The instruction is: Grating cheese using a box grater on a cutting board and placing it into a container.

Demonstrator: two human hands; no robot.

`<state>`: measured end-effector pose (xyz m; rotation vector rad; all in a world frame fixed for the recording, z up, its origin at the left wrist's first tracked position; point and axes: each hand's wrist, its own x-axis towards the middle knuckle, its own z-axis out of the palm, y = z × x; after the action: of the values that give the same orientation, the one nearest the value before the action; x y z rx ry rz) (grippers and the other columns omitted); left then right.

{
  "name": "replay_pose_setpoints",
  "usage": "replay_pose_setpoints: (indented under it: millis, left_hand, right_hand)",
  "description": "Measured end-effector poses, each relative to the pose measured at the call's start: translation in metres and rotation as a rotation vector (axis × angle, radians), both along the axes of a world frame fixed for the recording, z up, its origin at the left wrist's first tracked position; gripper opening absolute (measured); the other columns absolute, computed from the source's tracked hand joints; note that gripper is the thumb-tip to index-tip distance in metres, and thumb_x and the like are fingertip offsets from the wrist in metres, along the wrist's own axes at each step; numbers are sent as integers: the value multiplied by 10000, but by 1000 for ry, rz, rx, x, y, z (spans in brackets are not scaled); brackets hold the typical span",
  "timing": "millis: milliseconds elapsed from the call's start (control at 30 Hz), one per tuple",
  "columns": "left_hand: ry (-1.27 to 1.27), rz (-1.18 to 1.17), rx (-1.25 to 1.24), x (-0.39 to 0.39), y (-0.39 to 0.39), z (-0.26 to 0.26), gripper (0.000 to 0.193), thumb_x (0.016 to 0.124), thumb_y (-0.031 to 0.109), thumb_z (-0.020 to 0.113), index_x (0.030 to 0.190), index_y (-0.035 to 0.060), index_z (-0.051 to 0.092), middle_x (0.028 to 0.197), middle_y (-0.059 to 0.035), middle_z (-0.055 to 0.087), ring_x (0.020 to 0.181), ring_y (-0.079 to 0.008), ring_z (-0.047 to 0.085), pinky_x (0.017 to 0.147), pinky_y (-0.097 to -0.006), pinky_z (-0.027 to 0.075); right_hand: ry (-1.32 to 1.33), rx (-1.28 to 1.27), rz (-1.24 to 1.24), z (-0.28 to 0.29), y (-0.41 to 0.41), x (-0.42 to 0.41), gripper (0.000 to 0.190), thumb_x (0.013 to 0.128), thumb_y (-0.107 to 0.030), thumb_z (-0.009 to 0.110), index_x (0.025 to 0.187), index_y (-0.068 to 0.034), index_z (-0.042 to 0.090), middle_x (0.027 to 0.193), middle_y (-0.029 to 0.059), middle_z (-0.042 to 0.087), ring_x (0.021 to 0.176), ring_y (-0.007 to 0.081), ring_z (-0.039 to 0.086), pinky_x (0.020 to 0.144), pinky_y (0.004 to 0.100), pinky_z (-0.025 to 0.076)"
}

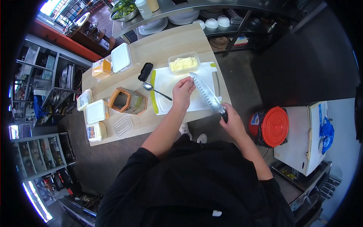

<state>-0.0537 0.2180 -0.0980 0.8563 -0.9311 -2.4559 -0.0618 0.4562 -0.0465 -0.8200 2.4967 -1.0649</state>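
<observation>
My right hand (233,121) grips the black handle of a kitchen knife (206,92) with a row of dimples along its blade. The fingers of my left hand (183,90) are at the blade's tip; whether they pinch it or only touch it is unclear. Beneath both hands lies a white cutting board (167,82) with green ends. A clear plastic tub (184,63) of grated cheese stands on the board's far part. A metal spoon (157,90) rests across the left edge of the board. Left of it a box grater (129,100) with an orange rim is on the table.
The wooden table (158,42) also bears a black plastic case (145,71), a white-lidded tub (121,57), a block of orange cheese (102,69), a smaller lidded tub (95,111) and a clear lid (123,125). A red-lidded bin (274,126) stands at the right.
</observation>
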Motion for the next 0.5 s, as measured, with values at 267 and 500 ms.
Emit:
replay_pose_setpoints:
  millis: [267, 500]
  left_hand:
    - [-1, -6, 189, 3, -15, -10, 155, 909, 29, 619, 1050, -33, 604, 1023, -119, 656, 972, -212, 647, 927, -327, 533]
    - [16, -53, -68, 0, -38, -12, 155, 911, 46, 617, 1021, -61, 630, 979, -113, 659, 926, -202, 652, 896, -311, 536]
  right_hand:
    - [-8, 11, -31, -6, -14, 1, 545, 757, -18, 631, 1273, -70, 461, 1071, 232, 605, 987, 406, 602, 851, 451, 486]
    - [-56, 22, -93, -4, -19, -2, 555, 760, -18, 636, 1279, -82, 451, 1055, 234, 607, 981, 412, 600, 842, 449, 486]
